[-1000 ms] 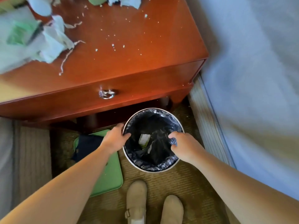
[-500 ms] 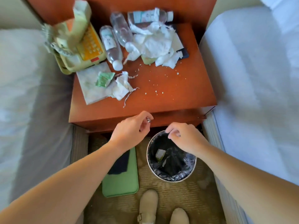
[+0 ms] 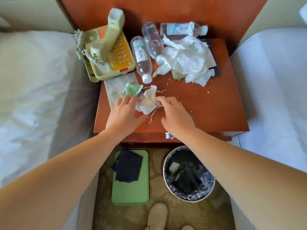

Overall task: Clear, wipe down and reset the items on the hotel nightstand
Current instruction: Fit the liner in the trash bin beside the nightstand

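Note:
The wooden nightstand [image 3: 207, 112] is littered. A small crumpled tissue [image 3: 149, 102] lies near its front, beside a green wrapper [image 3: 132, 90] on a flat napkin [image 3: 116, 87]. My left hand [image 3: 123, 113] reaches over the napkin, fingers spread, fingertips at the wrapper and tissue. My right hand [image 3: 174, 115] touches the tissue's right side with extended fingers. Three plastic bottles [image 3: 143, 58] lie at the back next to a big heap of tissue [image 3: 187, 58]. A yellow phone [image 3: 108, 47] stands at the back left.
On the floor below are a lined waste bin [image 3: 189, 173] holding scraps and a green tray [image 3: 131, 188] with a dark cloth [image 3: 127, 168]. Beds flank the nightstand left [image 3: 33, 88] and right [image 3: 274, 88]. Crumbs dot the top. My shoes [image 3: 156, 214] are at the bottom.
Both hands left the waste bin's rim, rose past the drawer front and now reach over the nightstand top to the small tissue. The view tilted up from the floor.

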A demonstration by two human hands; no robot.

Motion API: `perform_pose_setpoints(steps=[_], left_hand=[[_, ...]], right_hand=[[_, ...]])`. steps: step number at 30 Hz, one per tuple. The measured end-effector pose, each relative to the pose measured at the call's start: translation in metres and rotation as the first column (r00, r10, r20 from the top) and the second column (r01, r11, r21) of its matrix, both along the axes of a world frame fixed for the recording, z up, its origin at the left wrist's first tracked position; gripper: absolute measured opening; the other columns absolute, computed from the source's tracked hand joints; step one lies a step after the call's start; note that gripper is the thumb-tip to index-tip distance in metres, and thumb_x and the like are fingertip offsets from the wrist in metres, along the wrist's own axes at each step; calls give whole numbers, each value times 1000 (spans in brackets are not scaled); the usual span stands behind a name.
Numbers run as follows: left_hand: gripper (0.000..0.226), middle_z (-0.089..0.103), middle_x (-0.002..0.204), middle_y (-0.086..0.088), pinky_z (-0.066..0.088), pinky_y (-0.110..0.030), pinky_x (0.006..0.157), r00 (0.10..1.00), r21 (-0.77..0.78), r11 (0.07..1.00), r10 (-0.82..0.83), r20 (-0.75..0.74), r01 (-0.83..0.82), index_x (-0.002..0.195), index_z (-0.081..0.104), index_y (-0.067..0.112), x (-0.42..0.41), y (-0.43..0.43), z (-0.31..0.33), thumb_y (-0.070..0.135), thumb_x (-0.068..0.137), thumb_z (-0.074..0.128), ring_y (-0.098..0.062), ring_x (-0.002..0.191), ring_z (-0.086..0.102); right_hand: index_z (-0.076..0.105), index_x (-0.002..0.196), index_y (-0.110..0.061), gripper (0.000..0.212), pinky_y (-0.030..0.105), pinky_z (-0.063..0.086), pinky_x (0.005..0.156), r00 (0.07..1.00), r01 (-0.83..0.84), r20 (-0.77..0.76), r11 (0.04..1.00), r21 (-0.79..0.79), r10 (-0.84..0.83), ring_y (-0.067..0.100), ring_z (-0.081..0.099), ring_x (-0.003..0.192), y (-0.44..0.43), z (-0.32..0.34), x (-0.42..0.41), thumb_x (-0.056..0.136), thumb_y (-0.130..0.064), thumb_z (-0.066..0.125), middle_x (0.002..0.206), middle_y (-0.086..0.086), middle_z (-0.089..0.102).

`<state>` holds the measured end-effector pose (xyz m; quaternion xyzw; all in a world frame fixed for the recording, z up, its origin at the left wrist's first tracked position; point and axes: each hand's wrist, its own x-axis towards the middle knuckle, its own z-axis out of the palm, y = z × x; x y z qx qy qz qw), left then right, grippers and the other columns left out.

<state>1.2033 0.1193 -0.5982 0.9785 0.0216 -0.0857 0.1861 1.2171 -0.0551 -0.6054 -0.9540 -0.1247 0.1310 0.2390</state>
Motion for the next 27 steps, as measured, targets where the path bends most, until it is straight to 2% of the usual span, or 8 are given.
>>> perform_pose_setpoints(steps=[4,7,10,15,18,23,27], left_hand=[[55,51,128,1,35,-36,98,995,41,995,-90,31,88,129,54,24,-1,-6,-12,49,83,69,-25,123,39],[45,54,121,0,36,-36,94,990,57,993,-111,90,106,121,59,22,5,-10,-19,47,84,69,-27,117,44],[29,58,111,-1,39,-37,90,981,58,991,-127,148,120,110,65,21,9,-13,-23,38,87,68,-29,108,49],[12,66,100,-1,43,-40,84,966,104,983,-168,198,150,98,69,20,14,-22,-22,20,88,62,-31,100,56],[9,67,93,1,43,-38,82,959,117,980,-186,213,164,94,68,20,17,-31,-19,20,88,61,-29,96,57],[9,67,95,2,44,-38,83,944,95,977,-209,254,191,96,67,20,21,-56,-14,22,90,61,-26,92,56],[8,65,97,5,42,-30,70,938,44,964,-265,224,262,97,65,22,12,-79,-15,23,91,60,-22,91,57]], right_hand=[[40,140,-31,55,32,49,75,998,-2,56,1000,9,2,20,45,110,9,-13,8,93,-13,61,117,1,47],[56,123,-20,30,30,42,73,996,-6,86,999,44,2,22,51,103,8,-17,20,94,-16,61,110,4,55],[62,108,-15,13,32,39,70,994,23,102,998,59,-29,24,55,97,4,-18,28,95,-16,59,106,4,61],[67,103,-12,14,41,50,75,990,8,141,1000,-14,-6,25,56,96,-6,-16,27,96,-18,56,107,6,62],[67,105,-10,17,39,51,75,988,14,157,999,-33,-9,24,56,97,-18,-14,26,96,-17,54,109,6,62],[66,109,-11,19,31,48,71,982,85,170,996,-37,-77,20,57,96,-52,-6,19,97,-19,53,110,4,61],[66,110,-15,20,28,51,71,979,158,132,987,-27,-154,16,60,92,-81,-4,6,98,-24,54,112,1,63]])
